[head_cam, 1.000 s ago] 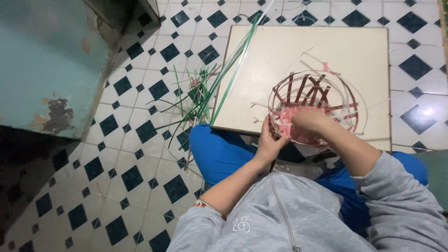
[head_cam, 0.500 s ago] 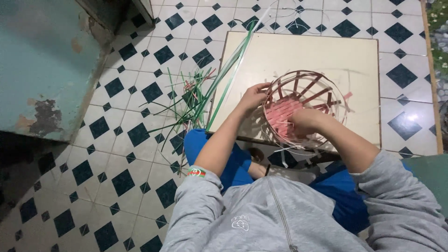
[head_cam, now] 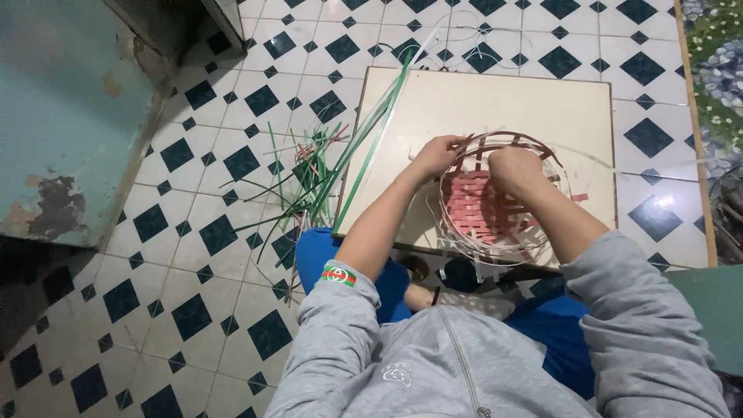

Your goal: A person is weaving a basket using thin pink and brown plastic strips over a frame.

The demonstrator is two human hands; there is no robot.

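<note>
A: Far left?

B: One teal wall (head_cam: 62,116), paint flaked low down. Below and beside it, a floor (head_cam: 193,310) of white tiles with dark diamonds.

A: Next item?

B: A heap of green strips (head_cam: 306,174) on the floor, just left of the board. Some are short offcuts, a few reddish. Several long green strips lie slanted, their upper ends resting across the board's left edge.

A: The board?

B: One pale square board (head_cam: 495,101), lying flat on the floor in front of the person's knees.

A: Left hand?

B: The left hand (head_cam: 435,155) is at the basket's left rim, fingers curled and pinching an upright strip there. A grey sleeve with a striped cuff (head_cam: 339,275) sits pushed up at the elbow.

A: The basket?

B: One half-woven basket (head_cam: 495,201), round, on the board's near right part. Its base is pink weave; dark red uprights stand around the rim; loose whitish strips trail out at its near side and to the right.

A: Right hand?

B: The right hand (head_cam: 517,166) is over the basket's far rim, just beside the left hand, fingers bent down into the uprights. It is clenched on strips of the basket, though which one cannot be told.

A: Far right?

B: One patterned mat (head_cam: 720,70) along the edge, with flower shapes. Blue trousers (head_cam: 325,251) show under both arms.
</note>
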